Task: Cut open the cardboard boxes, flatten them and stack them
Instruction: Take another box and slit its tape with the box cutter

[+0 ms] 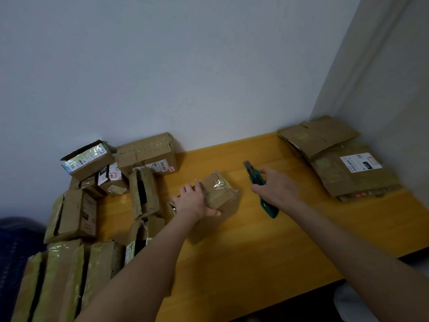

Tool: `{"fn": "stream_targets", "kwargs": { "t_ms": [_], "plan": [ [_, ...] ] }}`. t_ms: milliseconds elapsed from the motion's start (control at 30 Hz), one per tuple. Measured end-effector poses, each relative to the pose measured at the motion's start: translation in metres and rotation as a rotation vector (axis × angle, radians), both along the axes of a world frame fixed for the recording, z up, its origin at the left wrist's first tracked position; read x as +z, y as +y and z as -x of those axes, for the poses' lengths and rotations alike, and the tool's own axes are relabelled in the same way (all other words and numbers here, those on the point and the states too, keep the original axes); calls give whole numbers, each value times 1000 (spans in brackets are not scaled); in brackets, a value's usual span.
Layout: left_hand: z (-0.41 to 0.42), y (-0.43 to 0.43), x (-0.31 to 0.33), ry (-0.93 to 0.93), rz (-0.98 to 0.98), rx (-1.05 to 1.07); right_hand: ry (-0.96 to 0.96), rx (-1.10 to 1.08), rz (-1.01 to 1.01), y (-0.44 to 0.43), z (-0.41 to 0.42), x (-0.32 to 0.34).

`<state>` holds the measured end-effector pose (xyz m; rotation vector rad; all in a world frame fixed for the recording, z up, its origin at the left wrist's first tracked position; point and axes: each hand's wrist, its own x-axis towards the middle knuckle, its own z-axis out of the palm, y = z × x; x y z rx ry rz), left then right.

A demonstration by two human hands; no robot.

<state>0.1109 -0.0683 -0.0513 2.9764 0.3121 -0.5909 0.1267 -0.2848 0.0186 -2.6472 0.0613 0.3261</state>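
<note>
On the yellow worktop (pixel 255 240), a heap of uncut boxes (pixel 76 214) lies left and the flattened stack (pixel 336 163) far right. Between them sits a small taped box (pixel 220 194), long axis running roughly away from the person, clasped from above by the left hand (pixel 192 201). Just right, clear of it, the right hand (pixel 276 189) grips a green utility knife (pixel 255 178), blade pointing away.

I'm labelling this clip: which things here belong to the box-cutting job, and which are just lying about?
Job: small box under the left hand; green knife in the right hand; box pile; flattened stack.
Lying about: dark blue thing, white object.
</note>
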Motion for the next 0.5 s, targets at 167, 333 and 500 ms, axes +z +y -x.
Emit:
{"fn": "stream_targets", "kwargs": {
  "t_ms": [167, 333, 500],
  "plan": [
    [7, -24, 2, 36, 32, 95, 172, -195, -368, 16, 8, -48],
    [11, -23, -8, 59, 257, 229, 228, -220, -369, 36, 12, -75],
    [12, -1, -11, 44, 339, 197, 131, -257, -309, 43, 9, -79]
  ]
}}
